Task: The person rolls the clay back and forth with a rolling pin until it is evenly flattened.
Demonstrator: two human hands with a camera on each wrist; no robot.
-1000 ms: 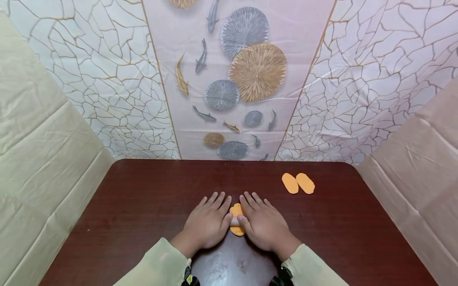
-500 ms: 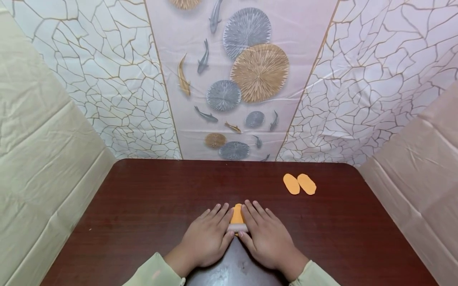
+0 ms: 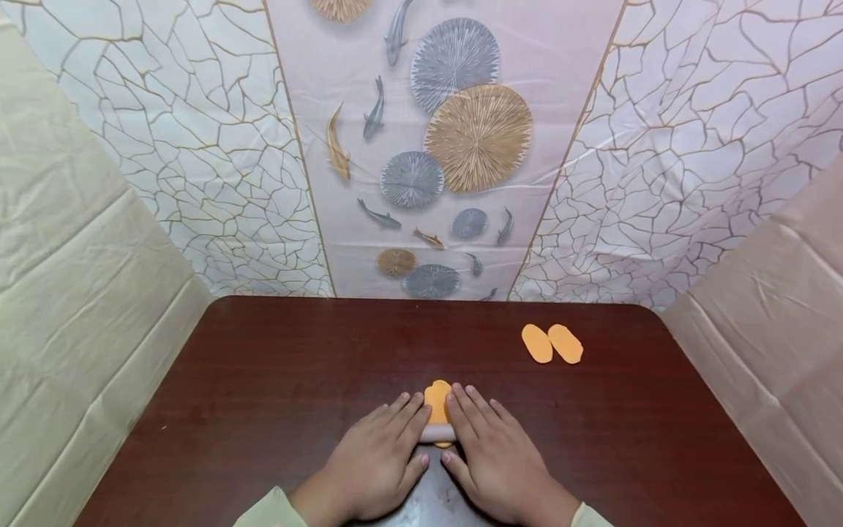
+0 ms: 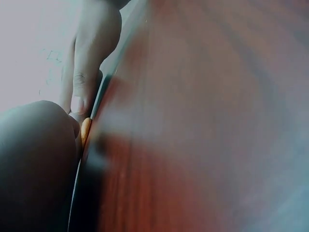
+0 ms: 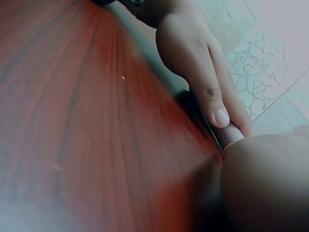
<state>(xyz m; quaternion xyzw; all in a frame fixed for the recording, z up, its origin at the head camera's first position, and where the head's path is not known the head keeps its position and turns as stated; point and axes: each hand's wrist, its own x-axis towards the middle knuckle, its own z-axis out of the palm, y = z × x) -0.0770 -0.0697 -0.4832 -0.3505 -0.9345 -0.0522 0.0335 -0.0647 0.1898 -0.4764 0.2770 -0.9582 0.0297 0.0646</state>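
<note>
On the table, a pale rolling rod (image 3: pixel 437 433) lies crosswise over the lower part of a flattened orange piece of dough or clay (image 3: pixel 437 401). My left hand (image 3: pixel 375 460) rests flat on the rod's left end, fingers straight and pointing forward. Over its right end lies my right hand (image 3: pixel 498 457), also flat with straight fingers. Both thumbs sit on the near side of the rod. In the right wrist view, part of the rod (image 5: pixel 231 134) shows under the left hand's fingers. A sliver of the orange piece (image 4: pixel 86 130) appears in the left wrist view.
Two flat orange ovals (image 3: pixel 552 344) lie side by side at the far right of the dark red-brown table (image 3: pixel 283 366). A patterned cloth (image 3: pixel 421 219) hangs behind the table's far edge, and beige cloth walls (image 3: pixel 99 256) flank both sides.
Both hands have drawn back toward the body, rolling the rod from the middle of the orange piece to its near end. More of the orange piece is visible ahead of the rod.
</note>
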